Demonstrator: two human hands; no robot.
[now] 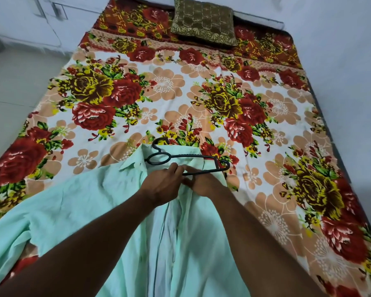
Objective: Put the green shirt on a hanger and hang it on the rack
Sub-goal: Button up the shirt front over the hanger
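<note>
The green shirt [73,206] lies front-up on the near part of the bed, on the floral bedsheet [180,93]. Its collar points away from the person toward the cushion [204,20], and its long axis runs from there back to the bottom of the frame, where the hem is cut off. One sleeve spreads out toward the bed's left edge.

A black hanger [191,156] lies crosswise at the collar. Its hook points away and to the left, and its right end reaches the shirt's right shoulder. Its left half is hidden.

The left hand [161,187] and right hand [206,186] meet just below the collar. Each has its fingers curled, pinching the shirt's front edge beside the hanger's lower bar. Whether the right fingers also catch that bar I cannot tell.

Bare sheet stretches ahead to the cushion and out to the right. The pale floor [9,82] borders the bed on the left, and a wall [341,61] stands close along the right.
</note>
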